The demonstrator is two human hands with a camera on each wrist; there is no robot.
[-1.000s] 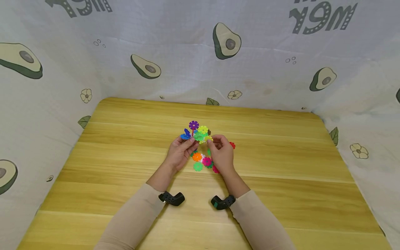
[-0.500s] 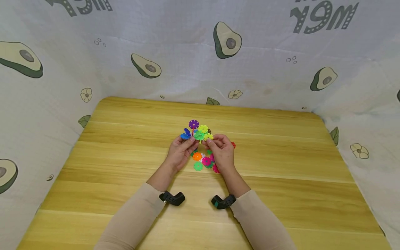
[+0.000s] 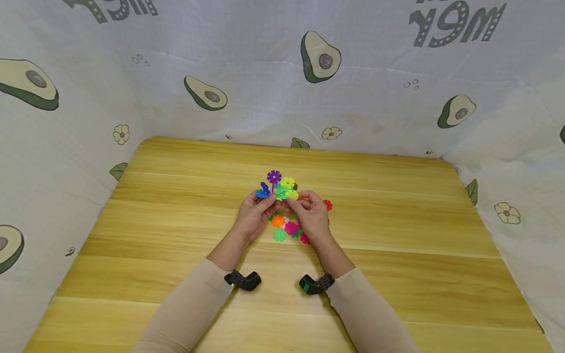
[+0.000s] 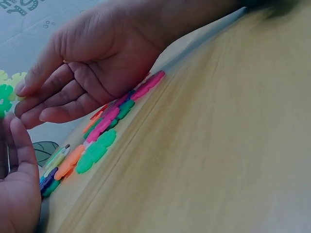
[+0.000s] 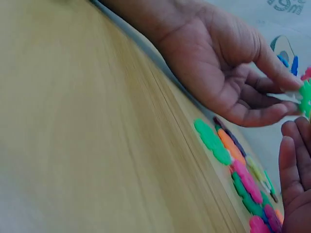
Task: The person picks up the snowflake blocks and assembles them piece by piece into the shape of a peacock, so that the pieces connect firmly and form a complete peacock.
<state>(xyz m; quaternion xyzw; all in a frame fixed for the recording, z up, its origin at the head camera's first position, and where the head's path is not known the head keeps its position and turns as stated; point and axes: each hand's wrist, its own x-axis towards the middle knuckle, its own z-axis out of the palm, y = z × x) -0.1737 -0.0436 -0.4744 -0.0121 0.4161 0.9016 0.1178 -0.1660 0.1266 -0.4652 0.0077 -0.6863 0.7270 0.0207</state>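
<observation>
Over the table, my left hand [image 3: 254, 215] grips a cluster of joined plastic snowflake discs [image 3: 281, 191] by its lower left side, between thumb and fingers. A purple disc [image 3: 274, 176] stands at its top on a red one, blue discs [image 3: 263, 192] stick out left, and green and yellow ones fill the right. At the cluster's right edge, my right hand [image 3: 314, 215] pinches a yellow disc [image 3: 292, 195] with thumb and forefinger. The left wrist view shows that right thumb [image 4: 34, 80] against the yellow edge. In the right wrist view a green disc [image 5: 305, 99] meets my left fingertips.
Loose discs lie on the wooden table [image 3: 397, 215] below and between my hands: an orange disc [image 3: 278, 221], a pink disc [image 3: 291, 227], a light green disc [image 3: 279, 235] and several more. A red disc [image 3: 328, 205] shows behind my right hand. An avocado-print cloth [image 3: 265, 63] hangs around the table.
The right fingertips and the yellow disc have shifted slightly left, closer against the cluster. An orange edge now shows behind the right fingers. The left hand stays almost where it was.
</observation>
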